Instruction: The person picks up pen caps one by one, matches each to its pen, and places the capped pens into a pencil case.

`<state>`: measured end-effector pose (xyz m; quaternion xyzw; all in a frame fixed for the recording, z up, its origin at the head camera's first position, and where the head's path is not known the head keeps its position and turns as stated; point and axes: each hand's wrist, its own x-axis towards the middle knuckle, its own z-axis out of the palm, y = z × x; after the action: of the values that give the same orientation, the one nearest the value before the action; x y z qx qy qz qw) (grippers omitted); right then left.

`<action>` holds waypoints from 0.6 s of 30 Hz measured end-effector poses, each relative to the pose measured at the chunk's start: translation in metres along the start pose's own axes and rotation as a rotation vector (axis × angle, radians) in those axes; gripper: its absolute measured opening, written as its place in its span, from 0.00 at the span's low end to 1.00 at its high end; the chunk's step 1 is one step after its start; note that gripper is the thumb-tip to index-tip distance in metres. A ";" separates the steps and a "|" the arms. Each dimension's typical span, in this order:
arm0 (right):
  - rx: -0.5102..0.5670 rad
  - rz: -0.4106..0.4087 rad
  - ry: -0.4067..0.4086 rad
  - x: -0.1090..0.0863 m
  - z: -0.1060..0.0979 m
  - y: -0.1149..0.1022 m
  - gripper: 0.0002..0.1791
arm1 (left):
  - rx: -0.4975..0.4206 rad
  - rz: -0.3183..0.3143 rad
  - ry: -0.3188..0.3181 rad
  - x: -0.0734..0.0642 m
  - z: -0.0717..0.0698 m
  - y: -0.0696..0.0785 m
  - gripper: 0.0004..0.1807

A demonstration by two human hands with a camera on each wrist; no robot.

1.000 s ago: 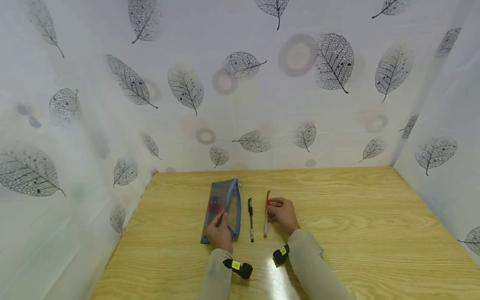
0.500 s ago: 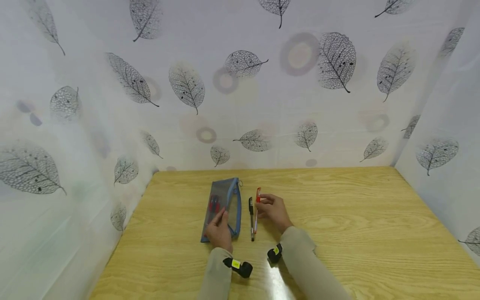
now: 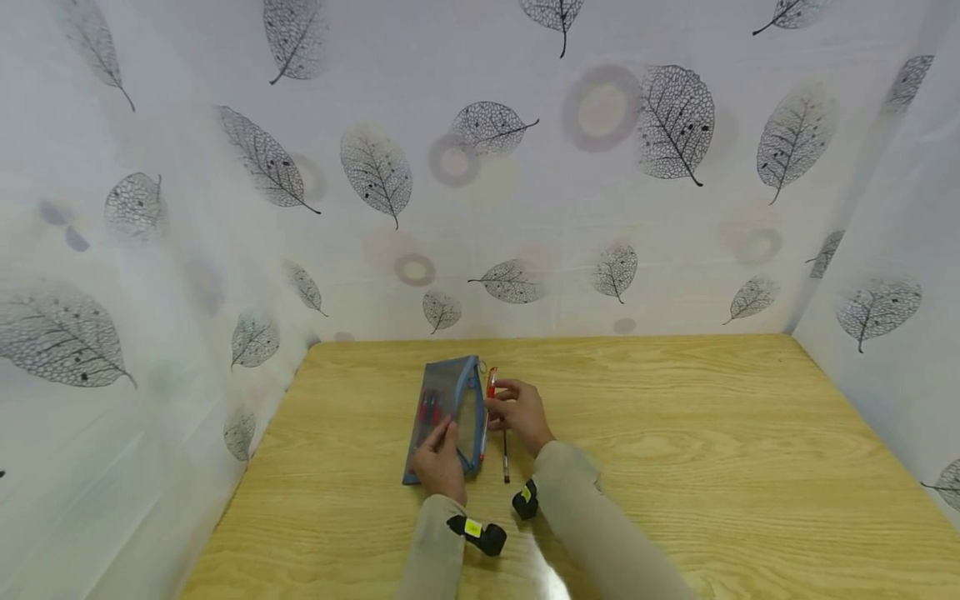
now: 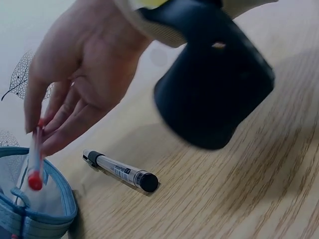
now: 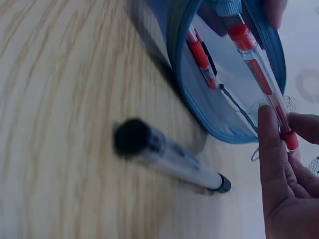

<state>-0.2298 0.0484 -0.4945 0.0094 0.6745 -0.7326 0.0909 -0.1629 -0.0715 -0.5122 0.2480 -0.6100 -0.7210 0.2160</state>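
A grey-blue see-through zip pencil pouch (image 3: 447, 377) lies on the table, its zipped side gaping open. My left hand (image 3: 441, 468) pinches the upper layer of the pouch beside that opening. Between the thumb and fingers of my right hand (image 3: 522, 417) is a red gel pen (image 5: 261, 77), held just at the pouch's mouth with its red end toward the opening. Several red and dark pens (image 5: 202, 57) show inside the pouch. A black-capped gel pen (image 4: 119, 170) lies on the table right of the pouch, partly under my right hand in the head view.
The wood-grain table (image 3: 675, 450) spreads out to the right and in front. Leaf-patterned sheets (image 3: 555, 208) hang behind it and on both sides. A black wrist camera (image 3: 483, 537) sits on the left sleeve, and another black camera (image 3: 526, 500) on the right one.
My right hand has carried the red gel pen leftward, over the black pen, to the pouch's mouth. My left hand and the pouch have stayed in place.
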 end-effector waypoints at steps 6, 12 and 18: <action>-0.042 0.008 0.007 0.004 0.014 0.001 0.23 | 0.006 -0.005 -0.016 -0.002 -0.001 0.001 0.11; -0.078 0.011 0.023 0.005 0.024 0.003 0.23 | 0.001 -0.006 -0.007 -0.002 -0.001 0.003 0.10; -0.110 0.002 0.020 0.004 0.030 0.004 0.25 | 0.002 -0.021 -0.015 -0.001 -0.001 0.003 0.11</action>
<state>-0.2299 0.0183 -0.4965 0.0122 0.7147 -0.6941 0.0852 -0.1611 -0.0719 -0.5089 0.2489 -0.6096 -0.7245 0.2035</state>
